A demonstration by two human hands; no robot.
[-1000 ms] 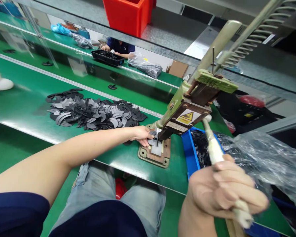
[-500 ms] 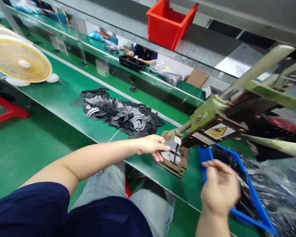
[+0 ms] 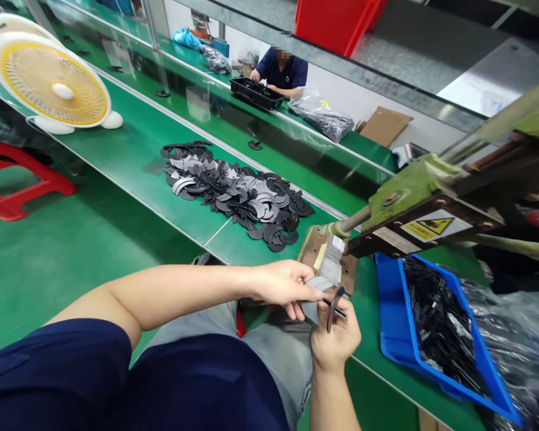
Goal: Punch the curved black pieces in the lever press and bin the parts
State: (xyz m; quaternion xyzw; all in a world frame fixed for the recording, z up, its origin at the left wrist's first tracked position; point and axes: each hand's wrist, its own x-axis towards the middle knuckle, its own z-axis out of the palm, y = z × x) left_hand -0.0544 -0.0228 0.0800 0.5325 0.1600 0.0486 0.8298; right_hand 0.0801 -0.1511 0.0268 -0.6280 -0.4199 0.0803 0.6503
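Observation:
My left hand (image 3: 282, 286) is closed on a flat grey curved piece (image 3: 312, 310), pinched between thumb and fingers. Close against it, my right hand (image 3: 336, 340) grips a thin dark curved strip (image 3: 334, 310), which stands up from its fingers. Whether the strip and the grey piece are joined cannot be told. Both hands are just in front of a bench press with a green head (image 3: 390, 197) and a yellow warning label. On the press's brown base sits a grey block (image 3: 331, 263). My fingers partly cover the grey piece.
Left of the press lies a heap of grey and black curved pieces (image 3: 238, 191) on the green bench. A blue bin (image 3: 393, 323) of thin black parts stands to the right, beside clear plastic bags. A white-and-yellow fan (image 3: 63, 91) is at far left. Across the bench a person (image 3: 285, 72) works.
My left hand has drawn the grey piece off the press block towards me. My right hand has moved left from near the blue bin to meet it. The view has shifted.

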